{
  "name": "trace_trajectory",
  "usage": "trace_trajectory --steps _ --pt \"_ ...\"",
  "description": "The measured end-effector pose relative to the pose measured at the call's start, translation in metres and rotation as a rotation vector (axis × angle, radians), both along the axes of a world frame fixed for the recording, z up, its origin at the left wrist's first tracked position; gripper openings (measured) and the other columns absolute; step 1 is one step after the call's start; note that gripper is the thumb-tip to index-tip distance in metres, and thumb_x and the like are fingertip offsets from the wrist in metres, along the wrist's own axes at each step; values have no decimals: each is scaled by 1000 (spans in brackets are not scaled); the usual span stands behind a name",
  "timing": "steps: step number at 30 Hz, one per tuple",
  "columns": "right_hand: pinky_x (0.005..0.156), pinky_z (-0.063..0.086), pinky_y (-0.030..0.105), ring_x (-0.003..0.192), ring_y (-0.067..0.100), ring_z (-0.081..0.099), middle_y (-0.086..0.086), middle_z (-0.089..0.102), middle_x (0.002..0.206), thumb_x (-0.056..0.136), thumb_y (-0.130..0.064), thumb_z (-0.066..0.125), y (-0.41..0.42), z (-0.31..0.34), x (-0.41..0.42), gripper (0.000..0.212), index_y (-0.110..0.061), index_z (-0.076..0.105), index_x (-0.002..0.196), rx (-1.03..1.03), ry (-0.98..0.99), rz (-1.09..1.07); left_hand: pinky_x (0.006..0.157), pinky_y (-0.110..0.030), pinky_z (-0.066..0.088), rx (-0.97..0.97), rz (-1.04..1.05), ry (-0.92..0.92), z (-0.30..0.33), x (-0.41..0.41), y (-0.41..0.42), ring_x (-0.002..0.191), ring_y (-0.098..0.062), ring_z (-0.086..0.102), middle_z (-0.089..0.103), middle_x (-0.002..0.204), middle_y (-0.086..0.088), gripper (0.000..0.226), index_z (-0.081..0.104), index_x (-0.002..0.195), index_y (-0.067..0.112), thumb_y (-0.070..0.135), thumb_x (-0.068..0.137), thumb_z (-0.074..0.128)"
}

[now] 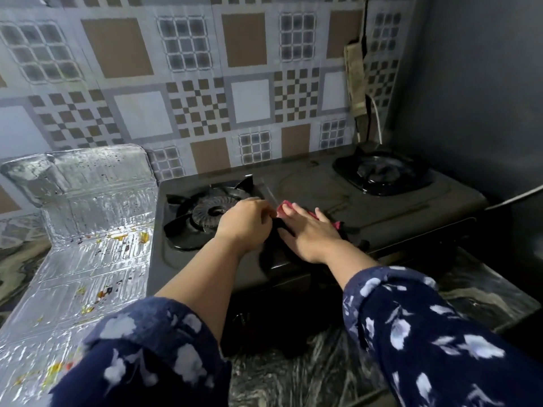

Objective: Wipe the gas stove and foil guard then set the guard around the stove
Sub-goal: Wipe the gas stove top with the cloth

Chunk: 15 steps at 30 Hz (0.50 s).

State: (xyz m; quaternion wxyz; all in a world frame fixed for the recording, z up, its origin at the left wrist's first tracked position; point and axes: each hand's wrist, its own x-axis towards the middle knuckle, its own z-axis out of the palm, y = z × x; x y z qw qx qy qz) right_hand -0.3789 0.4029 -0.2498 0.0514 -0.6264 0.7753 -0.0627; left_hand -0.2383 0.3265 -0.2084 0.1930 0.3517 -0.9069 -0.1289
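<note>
The flat right hand (308,233) should press the pink cloth (289,208) across the black gas stove (323,189); the left hand (244,223) fingers look curled, grasp unclear.

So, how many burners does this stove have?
2: the left black ringed burner sits beside the person's left hand; the right black burner sits at the far right. None seems hidden.

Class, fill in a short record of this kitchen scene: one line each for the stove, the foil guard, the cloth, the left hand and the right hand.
stove: black gas stove, two burners, on a marbled counter
foil guard: foil guard lies left of the stove, food stains on it
cloth: red cloth on the stove top, between the burners
left hand: left hand curled, pinching the cloth's edge
right hand: right hand flat, pressing the cloth
</note>
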Motion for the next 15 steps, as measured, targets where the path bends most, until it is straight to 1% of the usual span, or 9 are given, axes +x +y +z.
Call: trace_trajectory --steps 3,6,11,13,15 --pt "120 -5 47 147 5 -8 -14 -4 161 98 -53 21 13 -1 -45 59 -34 9 152 4 -13 -62 86 -37 52 54 -48 -50 0 -31 3 104 -26 62 69 109 -3 24 70 102 20 23 84 55" --pt "119 -8 48 147 8 -11 -10 -7 161 97 -57 18 10 -1 -86 64 -30 4 153 44 6 -154 91 -36 51 102 -60 -70 -4 -53 4 107 -25 61 68 112 -2 30 71 103 21 18 81 50" --pt "118 -12 48 149 17 -9 1 -5 162 98 -50 16 -21 1 -110 65 -20 6 154 45 27 -278 90 -35 48 76 -30 -62 -13 -67 5 109 -26 58 65 113 -6 29 70 104 16 13 84 49" --pt "119 -9 46 149 19 -8 4 -4 162 99 -47 17 -24 2 -109 63 -18 8 153 34 22 -247 92 -34 48 75 -32 -62 -13 -72 5 111 -26 58 65 115 -6 30 70 105 18 12 84 49" --pt "120 -5 43 149 16 -6 2 -2 162 100 -47 20 -13 1 -109 61 -21 9 153 5 -5 -163 93 -35 48 90 -29 -64 -13 -80 6 111 -26 58 65 116 -6 32 70 105 20 10 83 49"
